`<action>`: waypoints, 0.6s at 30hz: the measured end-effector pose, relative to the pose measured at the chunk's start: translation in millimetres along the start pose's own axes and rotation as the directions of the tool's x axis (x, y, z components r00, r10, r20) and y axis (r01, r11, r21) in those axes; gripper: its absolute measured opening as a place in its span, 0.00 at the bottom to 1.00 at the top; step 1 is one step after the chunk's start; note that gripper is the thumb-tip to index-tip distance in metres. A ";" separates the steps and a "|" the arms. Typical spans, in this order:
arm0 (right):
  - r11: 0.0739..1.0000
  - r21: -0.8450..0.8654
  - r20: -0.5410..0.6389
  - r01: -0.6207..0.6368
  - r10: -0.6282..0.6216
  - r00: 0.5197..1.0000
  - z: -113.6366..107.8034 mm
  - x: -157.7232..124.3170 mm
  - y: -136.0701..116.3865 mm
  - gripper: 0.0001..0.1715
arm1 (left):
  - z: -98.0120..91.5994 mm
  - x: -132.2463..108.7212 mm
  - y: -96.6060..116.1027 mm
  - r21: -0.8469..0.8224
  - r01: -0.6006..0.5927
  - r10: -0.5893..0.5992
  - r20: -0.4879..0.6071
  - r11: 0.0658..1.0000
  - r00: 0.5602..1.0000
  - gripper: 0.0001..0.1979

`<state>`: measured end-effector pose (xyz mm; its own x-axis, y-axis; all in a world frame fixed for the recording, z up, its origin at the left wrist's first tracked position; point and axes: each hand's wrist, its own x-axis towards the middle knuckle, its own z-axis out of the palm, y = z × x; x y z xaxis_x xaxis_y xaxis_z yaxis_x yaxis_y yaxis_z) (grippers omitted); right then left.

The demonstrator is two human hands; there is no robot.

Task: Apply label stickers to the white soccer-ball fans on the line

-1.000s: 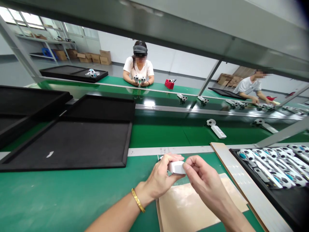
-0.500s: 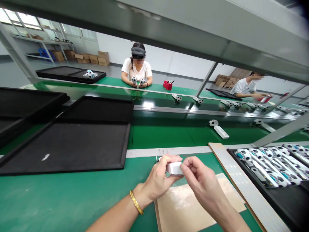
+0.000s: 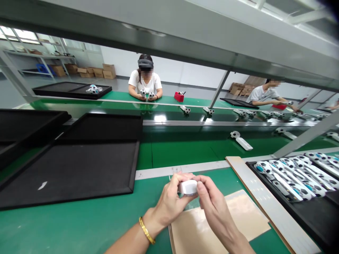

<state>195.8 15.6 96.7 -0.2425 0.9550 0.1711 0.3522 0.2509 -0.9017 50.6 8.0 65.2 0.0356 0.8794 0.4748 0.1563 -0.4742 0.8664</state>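
A white plastic handle piece (image 3: 189,187) with a flat, rounded end is held up over the bench, its end toward me. My left hand (image 3: 172,197) wraps round it from the left and hides much of its length. At its right edge, the thumb and bent fingers of my right hand (image 3: 213,197) press against the piece. Beneath both hands lies a tan sheet (image 3: 194,229) on the green bench (image 3: 66,229). Whatever is on the far end of the piece is hidden by my fingers.
Black trays (image 3: 100,169) lie left. At right, a long board (image 3: 261,194) borders a black tray (image 3: 312,215) holding several soccer-ball-patterned parts (image 3: 288,169). Ahead, a white part with a ball head (image 3: 243,143) lies on the green line. Two co-workers (image 3: 145,83) sit across; a shelf beam (image 3: 172,42) hangs overhead.
The view has shifted slightly. The white piece has turned a little, showing more of its end face, with both hands still on it. The part on the line has barely moved.
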 end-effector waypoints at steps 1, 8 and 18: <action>1.000 0.025 0.011 0.004 -0.004 1.000 2.0 -0.5 2.9 0.16 | -0.2 0.1 0.0 0.003 -0.001 0.001 0.001 1.000 1.000 0.15; 0.972 0.223 -0.135 0.070 -0.040 0.990 24.3 9.3 11.5 0.12 | 3.7 -2.8 -4.6 0.020 -0.038 0.039 -0.043 0.999 0.998 0.14; 0.955 -0.289 -0.157 -0.065 0.019 0.987 -69.3 -30.5 80.4 0.14 | -29.0 103.7 -78.4 0.624 -0.155 0.133 0.083 0.766 0.988 0.11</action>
<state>294.2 17.6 46.5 -0.0904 0.9726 0.2140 0.6133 0.2237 -0.7575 13.4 135.1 51.0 0.1380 0.8093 0.5710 0.7300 -0.4727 0.4936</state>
